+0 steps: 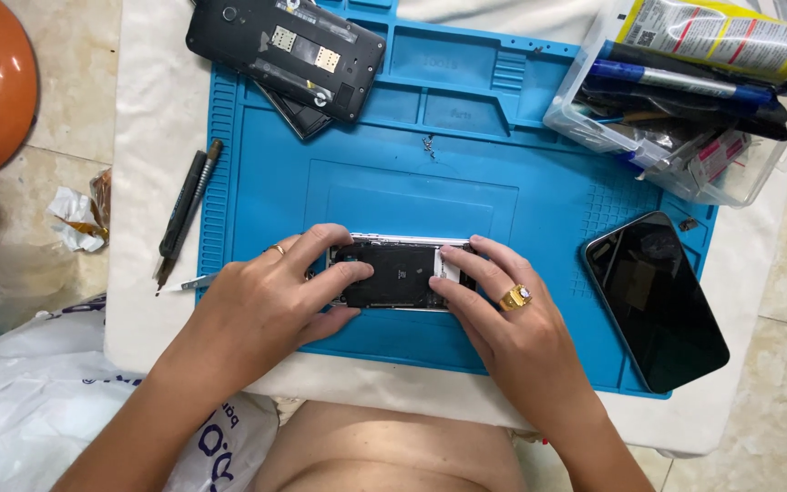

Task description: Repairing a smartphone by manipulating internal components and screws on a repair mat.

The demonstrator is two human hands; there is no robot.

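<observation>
An opened phone body (400, 273) with a black battery lies on a blue repair mat (430, 182). My left hand (275, 301) grips its left end, thumb and fingers pressing on the battery. My right hand (503, 310), with a gold ring, rests on the right end, fingers touching the battery's edge and a white strip there.
A black phone screen (656, 299) lies at the mat's right. Another opened phone (286, 53) sits at top left. Screwdrivers (184, 208) and tweezers (195, 283) lie left of the mat. A clear box of tools and glue tubes (685, 82) stands top right. Plastic bags sit lower left.
</observation>
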